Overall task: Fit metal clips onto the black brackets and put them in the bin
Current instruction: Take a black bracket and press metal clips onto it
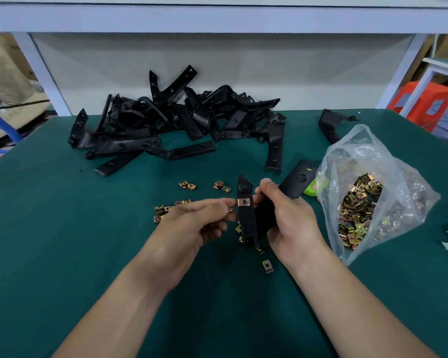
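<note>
Toward the upper left and middle of the frame, a heap of black, flat, hole-punched plastic brackets lay on the dark green table mat. No clips showed on them, so most of the work looked undone. Below the heap, loose brass-coloured metal clips were scattered on the mat. Just right of them, the left hand had its fingers curled, with thumb and forefinger pinching the left end of one small brass-coloured clip. That clip sat across the upper part of a long black bracket held upright at the centre of the frame, apparently pushed on or nearly home. The right hand was wrapped round this bracket from the right, its thumb close beside the clip. At the right edge of the scene, an open clear plastic bag held many more clips. No bin was in view, so dropping the piece in was not yet done.
</note>
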### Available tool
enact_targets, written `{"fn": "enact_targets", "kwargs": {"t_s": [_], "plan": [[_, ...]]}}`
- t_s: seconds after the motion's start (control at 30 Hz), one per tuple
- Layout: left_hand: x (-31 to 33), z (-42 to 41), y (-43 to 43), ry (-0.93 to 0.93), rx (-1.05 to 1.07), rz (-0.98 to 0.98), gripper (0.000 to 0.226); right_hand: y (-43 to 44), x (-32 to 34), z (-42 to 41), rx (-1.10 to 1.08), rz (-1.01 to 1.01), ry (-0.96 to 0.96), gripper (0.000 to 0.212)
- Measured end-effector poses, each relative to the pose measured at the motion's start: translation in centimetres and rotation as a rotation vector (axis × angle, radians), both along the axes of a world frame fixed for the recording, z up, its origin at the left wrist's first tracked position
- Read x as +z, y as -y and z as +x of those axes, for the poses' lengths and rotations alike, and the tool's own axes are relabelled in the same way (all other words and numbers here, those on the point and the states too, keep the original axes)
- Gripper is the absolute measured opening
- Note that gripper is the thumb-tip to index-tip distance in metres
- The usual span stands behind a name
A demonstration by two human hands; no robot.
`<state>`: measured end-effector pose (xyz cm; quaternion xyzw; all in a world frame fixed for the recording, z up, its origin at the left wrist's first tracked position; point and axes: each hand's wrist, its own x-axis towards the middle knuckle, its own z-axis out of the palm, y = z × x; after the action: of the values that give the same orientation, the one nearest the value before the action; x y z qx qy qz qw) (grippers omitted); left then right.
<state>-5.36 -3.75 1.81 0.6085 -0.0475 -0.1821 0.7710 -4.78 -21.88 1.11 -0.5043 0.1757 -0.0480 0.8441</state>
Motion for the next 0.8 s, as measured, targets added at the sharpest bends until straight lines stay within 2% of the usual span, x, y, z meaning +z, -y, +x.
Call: {"fn": "enact_targets", "kwargs": {"t_s": [0.2,0.3,0.37,0.57,0.8], "plan": [[0.38,-0.45,0.04,0.011,-0.035,0.026,0.034,0.10,0.01,-0.13,-0.021,0.038,-0.011,0.033],[0.53,-0.54,-0.10,0.015,-0.123,0.055,0.018,0.05,0.14,-0.14,-0.009,0.043,-0.016,0.037],[0.47,-0.60,-0.07,0.009,-0.124,0.069,0.016,-0.05,0.14,-0.14,-0.006,0.032,-0.024,0.038],[0.51,-0.52,0.09,0.021,-0.168,0.128,0.035,-0.01,0.02,-0.04,0.008,-0.028,-0.022,0.026],[0.62,-0.65,-0.11,0.075,-0.202,0.232,0.045,-0.68,-0.05,-0.27,-0.037,-0.123,0.014,0.024]]}}
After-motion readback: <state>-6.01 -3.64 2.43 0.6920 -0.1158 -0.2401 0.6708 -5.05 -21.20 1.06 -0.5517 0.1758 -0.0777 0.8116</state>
